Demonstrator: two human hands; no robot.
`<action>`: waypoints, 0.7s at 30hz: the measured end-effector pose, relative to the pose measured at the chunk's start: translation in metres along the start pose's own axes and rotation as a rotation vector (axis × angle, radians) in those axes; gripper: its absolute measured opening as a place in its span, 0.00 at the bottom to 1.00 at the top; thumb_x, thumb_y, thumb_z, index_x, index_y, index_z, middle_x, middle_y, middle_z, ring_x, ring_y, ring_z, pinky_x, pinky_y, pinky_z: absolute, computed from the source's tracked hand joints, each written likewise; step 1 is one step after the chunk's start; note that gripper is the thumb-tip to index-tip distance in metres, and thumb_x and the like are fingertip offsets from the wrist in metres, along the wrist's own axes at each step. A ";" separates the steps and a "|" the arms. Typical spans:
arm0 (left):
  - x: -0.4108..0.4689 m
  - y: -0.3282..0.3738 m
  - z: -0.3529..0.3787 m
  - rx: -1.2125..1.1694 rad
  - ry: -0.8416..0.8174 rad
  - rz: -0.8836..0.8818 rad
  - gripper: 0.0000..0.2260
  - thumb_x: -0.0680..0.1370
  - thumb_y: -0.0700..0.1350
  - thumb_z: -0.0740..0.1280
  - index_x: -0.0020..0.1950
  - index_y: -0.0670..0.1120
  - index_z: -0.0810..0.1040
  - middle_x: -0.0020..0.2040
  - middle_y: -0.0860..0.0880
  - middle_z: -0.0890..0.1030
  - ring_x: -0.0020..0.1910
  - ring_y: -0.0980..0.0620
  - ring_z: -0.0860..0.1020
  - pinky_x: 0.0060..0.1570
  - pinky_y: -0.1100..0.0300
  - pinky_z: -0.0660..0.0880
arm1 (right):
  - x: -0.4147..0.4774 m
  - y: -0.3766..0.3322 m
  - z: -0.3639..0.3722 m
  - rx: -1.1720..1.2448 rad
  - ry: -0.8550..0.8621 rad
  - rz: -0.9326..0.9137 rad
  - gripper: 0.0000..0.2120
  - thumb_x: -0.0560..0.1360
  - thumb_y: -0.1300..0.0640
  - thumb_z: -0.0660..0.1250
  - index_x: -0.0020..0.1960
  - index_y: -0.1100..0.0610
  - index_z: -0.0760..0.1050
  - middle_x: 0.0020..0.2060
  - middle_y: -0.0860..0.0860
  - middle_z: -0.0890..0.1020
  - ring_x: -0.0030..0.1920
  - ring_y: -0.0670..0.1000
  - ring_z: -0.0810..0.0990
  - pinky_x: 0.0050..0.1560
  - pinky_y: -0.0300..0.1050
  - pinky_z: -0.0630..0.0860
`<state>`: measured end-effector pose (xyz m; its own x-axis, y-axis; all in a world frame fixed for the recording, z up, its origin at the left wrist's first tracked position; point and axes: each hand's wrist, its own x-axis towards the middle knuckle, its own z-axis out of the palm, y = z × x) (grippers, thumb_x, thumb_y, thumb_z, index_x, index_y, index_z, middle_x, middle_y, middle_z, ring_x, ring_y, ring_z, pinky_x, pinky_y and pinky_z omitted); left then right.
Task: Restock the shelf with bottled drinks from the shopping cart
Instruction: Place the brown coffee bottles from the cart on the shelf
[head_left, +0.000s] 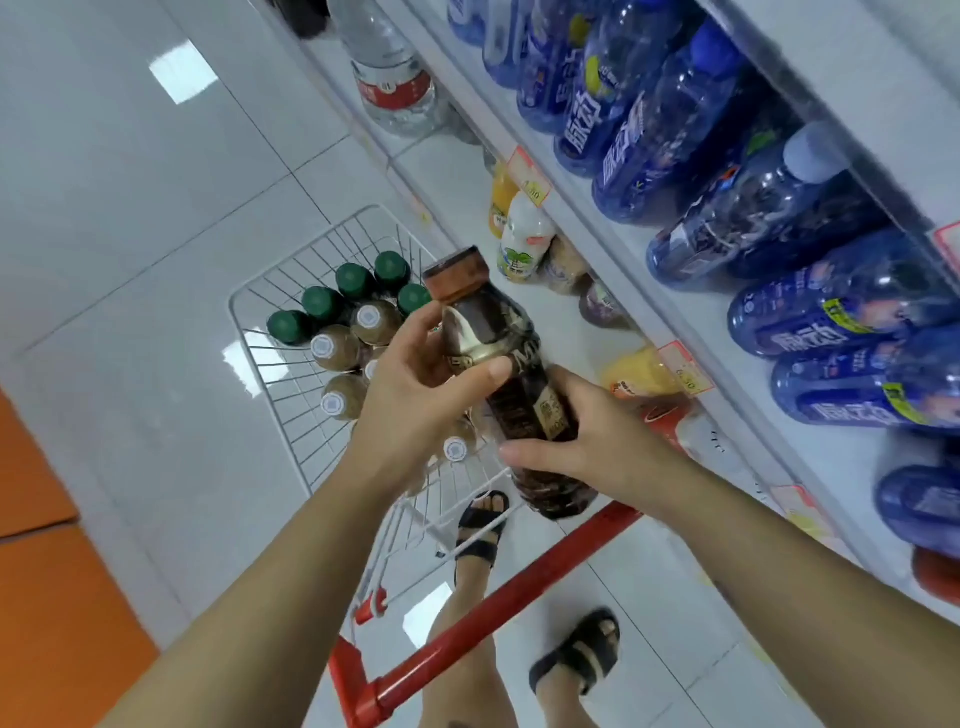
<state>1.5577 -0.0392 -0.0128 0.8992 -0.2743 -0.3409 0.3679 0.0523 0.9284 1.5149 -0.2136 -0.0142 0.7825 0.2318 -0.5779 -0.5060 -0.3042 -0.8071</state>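
Far left: an orange surface (52, 597) borders the pale tiled floor (156, 208).

Shopping cart (234, 306): white wire basket with a red handle (519, 587). It holds upright green-capped bottles (322, 304) at the far end and white-capped bottles (337, 345) nearer the person.

Left grip (410, 395): clamped on the brown bottle (498, 332) just below its shoulder. The thumb lies across the gold band and the fingers curl round the far side.

Brown bottle: held in the air above the near right corner of the cart, clear of the other bottles. It is tilted, with the brown cap pointing away from the person and the base toward them. The neck end sits in the left grip and the lower body in the right.

Right grip (597, 441): clamped on the lower body, thumb across the front, fingers behind.

Right: the shelf (597, 223) carries rows of blue bottles (670, 135) on the upper level, with yellow and white bottles (519, 244) on the level below.
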 end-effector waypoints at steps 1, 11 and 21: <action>0.003 0.004 0.007 -0.029 -0.042 0.000 0.26 0.68 0.46 0.74 0.64 0.48 0.74 0.54 0.49 0.82 0.55 0.49 0.81 0.50 0.61 0.77 | -0.004 -0.004 -0.003 0.002 0.037 -0.004 0.23 0.61 0.41 0.74 0.54 0.37 0.72 0.47 0.36 0.82 0.48 0.36 0.80 0.44 0.32 0.75; 0.047 -0.089 0.006 0.299 0.156 -0.513 0.24 0.76 0.51 0.67 0.70 0.46 0.66 0.54 0.51 0.79 0.45 0.59 0.80 0.44 0.69 0.75 | -0.021 0.033 -0.031 -0.046 0.531 0.165 0.20 0.63 0.51 0.76 0.52 0.48 0.73 0.40 0.41 0.81 0.38 0.36 0.79 0.31 0.27 0.70; 0.076 -0.161 0.045 0.218 0.473 -0.639 0.23 0.70 0.51 0.74 0.59 0.42 0.70 0.50 0.45 0.79 0.40 0.51 0.77 0.29 0.63 0.68 | -0.022 0.049 -0.031 -0.006 0.554 0.178 0.20 0.62 0.46 0.74 0.52 0.48 0.74 0.39 0.42 0.81 0.37 0.35 0.78 0.30 0.26 0.70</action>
<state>1.5564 -0.1113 -0.1813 0.5547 0.2484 -0.7941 0.8320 -0.1777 0.5256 1.4847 -0.2620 -0.0372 0.7593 -0.3414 -0.5539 -0.6465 -0.2993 -0.7017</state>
